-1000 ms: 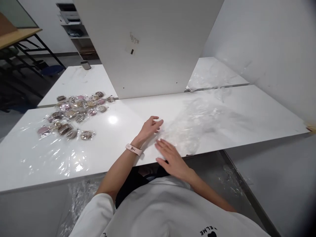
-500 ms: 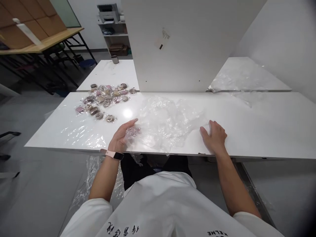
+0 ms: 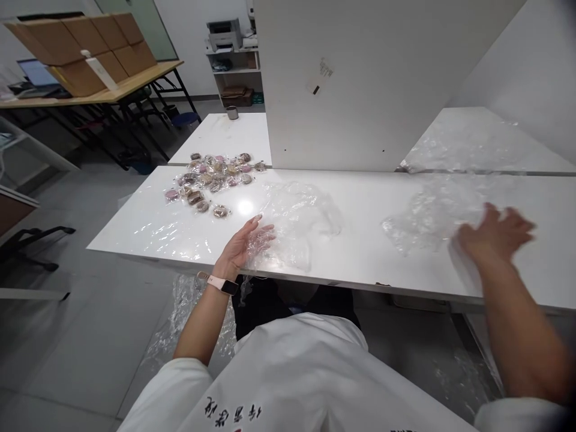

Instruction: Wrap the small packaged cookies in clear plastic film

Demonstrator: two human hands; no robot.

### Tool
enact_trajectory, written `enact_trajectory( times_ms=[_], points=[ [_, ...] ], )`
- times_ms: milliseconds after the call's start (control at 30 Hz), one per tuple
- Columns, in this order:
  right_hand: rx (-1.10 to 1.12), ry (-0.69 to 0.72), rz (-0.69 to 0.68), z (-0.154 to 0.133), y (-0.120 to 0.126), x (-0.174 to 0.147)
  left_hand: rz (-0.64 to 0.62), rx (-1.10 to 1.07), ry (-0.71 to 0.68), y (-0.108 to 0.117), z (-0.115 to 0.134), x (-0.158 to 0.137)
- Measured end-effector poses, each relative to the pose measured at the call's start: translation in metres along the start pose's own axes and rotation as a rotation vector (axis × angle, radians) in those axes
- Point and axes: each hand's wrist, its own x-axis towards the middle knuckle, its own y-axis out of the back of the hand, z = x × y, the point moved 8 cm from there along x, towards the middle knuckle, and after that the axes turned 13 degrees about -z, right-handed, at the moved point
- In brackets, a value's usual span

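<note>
A sheet of clear plastic film (image 3: 297,210) lies crumpled on the white table in front of me. My left hand (image 3: 243,246) rests at its left edge, fingers spread, some of them seen through the film. To the right lies a second crumpled clear plastic piece (image 3: 420,216). Beside it my right hand (image 3: 495,237) is spread open and slightly blurred, with nothing visible in its fingers. On the left half of the table sits a cluster of small, round, individually wrapped items (image 3: 216,174), brown, pink and yellowish.
A tall white panel (image 3: 333,108) rises behind the table. More clear plastic (image 3: 463,141) lies on the surface behind right, and some film (image 3: 180,318) hangs near the floor. A metal cup (image 3: 232,113) stands at the back left. Cardboard boxes (image 3: 90,42) sit on a wooden table beyond.
My right hand has swept far to the right, and a crumpled plastic piece now lies there, apart from the film near my left hand. The camera has turned slightly left.
</note>
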Motion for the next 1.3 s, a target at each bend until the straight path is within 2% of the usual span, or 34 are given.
enact_trajectory(
  times_ms=[67,133,167,233,267,300,367,400,467,533,600,667,733,833,900,967,1067,1100,1167,1233,1300],
  points=[
    [-0.066,-0.116,0.203,-0.011,0.039,-0.018,-0.033,-0.028,0.038,-0.009,-0.006,0.005],
    [0.012,-0.149,0.253,-0.056,0.042,-0.048,-0.079,-0.099,0.061,-0.028,-0.011,0.014],
    [0.158,-0.132,0.110,-0.088,0.022,-0.061,-0.103,-0.140,0.060,-0.041,-0.012,0.018],
    [0.485,-0.050,-0.250,-0.165,-0.037,-0.093,-0.146,-0.201,0.030,-0.073,-0.009,0.022],
    [0.567,-0.033,-0.412,-0.202,-0.066,-0.110,-0.169,-0.212,0.003,-0.090,-0.006,0.023],
    [0.613,-0.035,-0.460,-0.231,-0.087,-0.122,-0.199,-0.206,-0.027,-0.107,-0.001,0.022],
    [0.732,-0.075,-0.338,-0.263,-0.108,-0.127,-0.264,-0.143,-0.075,-0.138,0.010,0.017],
    [0.821,-0.115,-0.232,-0.266,-0.112,-0.122,-0.291,-0.095,-0.091,-0.150,0.015,0.014],
    [1.018,-0.221,-0.041,-0.251,-0.114,-0.101,-0.312,0.011,-0.115,-0.160,0.025,0.008],
    [1.159,-0.305,0.053,-0.226,-0.111,-0.075,-0.281,0.107,-0.150,-0.154,0.037,0.005],
    [1.165,-0.317,0.096,-0.204,-0.096,-0.052,-0.191,0.157,-0.201,-0.134,0.052,0.004],
    [1.048,-0.252,0.156,-0.190,-0.069,-0.037,-0.091,0.133,-0.241,-0.110,0.062,0.004],
    [0.828,-0.134,0.249,-0.186,-0.037,-0.031,-0.034,0.075,-0.259,-0.093,0.066,0.004],
    [0.442,0.021,0.304,-0.193,-0.002,-0.033,-0.011,0.087,-0.281,-0.085,0.066,0.001],
    [0.322,0.032,0.260,-0.190,0.006,-0.038,0.001,0.161,-0.349,-0.089,0.070,-0.006],
    [0.362,0.003,0.230,-0.185,0.014,-0.049,-0.034,0.224,-0.430,-0.101,0.076,-0.017],
    [0.404,-0.014,0.347,-0.196,0.036,-0.078,-0.205,0.255,-0.434,-0.131,0.072,-0.033],
    [0.392,0.005,0.339,-0.207,0.039,-0.085,-0.276,0.259,-0.398,-0.142,0.066,-0.037],
    [0.379,0.053,0.154,-0.234,0.026,-0.088,-0.406,0.269,-0.320,-0.163,0.049,-0.041],
    [0.417,0.076,-0.151,-0.253,-0.009,-0.083,-0.486,0.281,-0.267,-0.177,0.033,-0.041],
    [0.510,0.059,-0.401,-0.255,-0.050,-0.078,-0.506,0.293,-0.247,-0.181,0.022,-0.038]
  ],
)
